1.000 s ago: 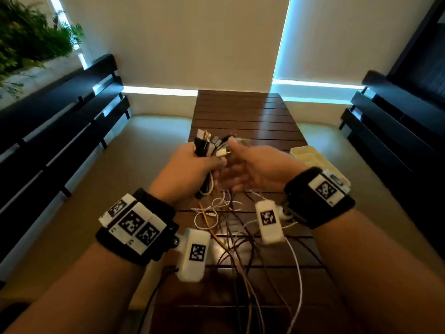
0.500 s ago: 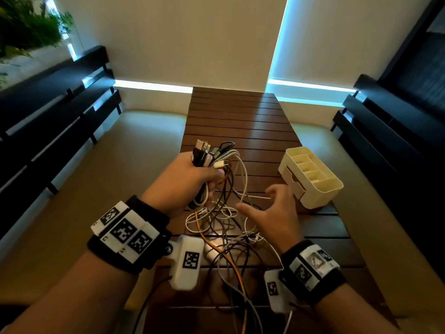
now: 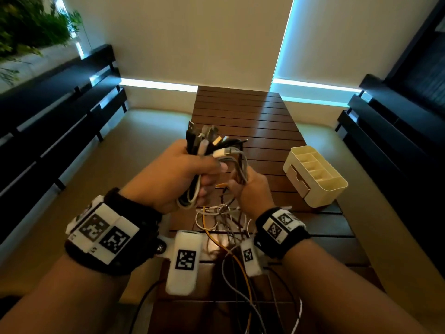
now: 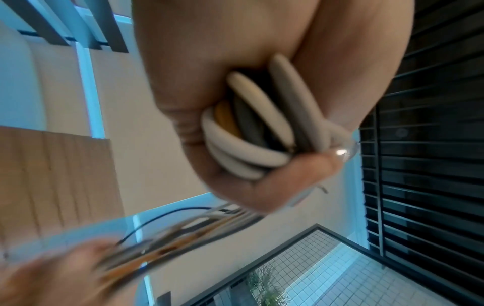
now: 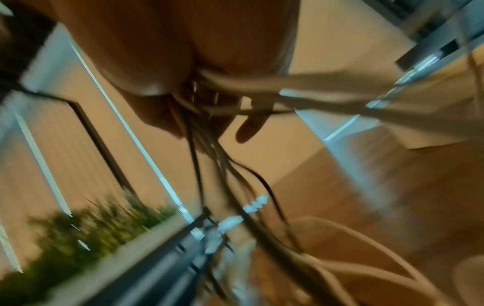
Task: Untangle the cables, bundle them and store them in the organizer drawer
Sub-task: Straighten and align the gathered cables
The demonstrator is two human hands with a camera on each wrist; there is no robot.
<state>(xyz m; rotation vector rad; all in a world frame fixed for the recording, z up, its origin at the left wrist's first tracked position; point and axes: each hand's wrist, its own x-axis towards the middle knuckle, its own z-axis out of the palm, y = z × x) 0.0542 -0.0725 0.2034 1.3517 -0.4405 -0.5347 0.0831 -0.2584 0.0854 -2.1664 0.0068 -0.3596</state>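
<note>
My left hand (image 3: pixel 192 172) grips a bundle of cables (image 3: pixel 209 145) above the brown slatted table (image 3: pixel 252 121), their plugs sticking up out of the fist. In the left wrist view the fingers (image 4: pixel 275 182) curl round white, grey and orange cable loops (image 4: pixel 251 132). My right hand (image 3: pixel 248 189) sits just right of it and grips the strands that run down from the bundle; in the blurred right wrist view cables (image 5: pixel 204 128) pass through its fingers. Loose cable lengths (image 3: pixel 224 222) trail over the table toward me. The cream organizer (image 3: pixel 315 174) stands at the right, its drawer shut.
Dark slatted benches (image 3: pixel 60 112) line both sides of the table, with pale cushions (image 3: pixel 149 131) below them. A plant (image 3: pixel 31 27) is at the far left. The far half of the table shows bare slats.
My right hand rose from the loose cables on the table and now grips the strands beside the left hand. The left hand kept its hold on the bundle and lifted a little.
</note>
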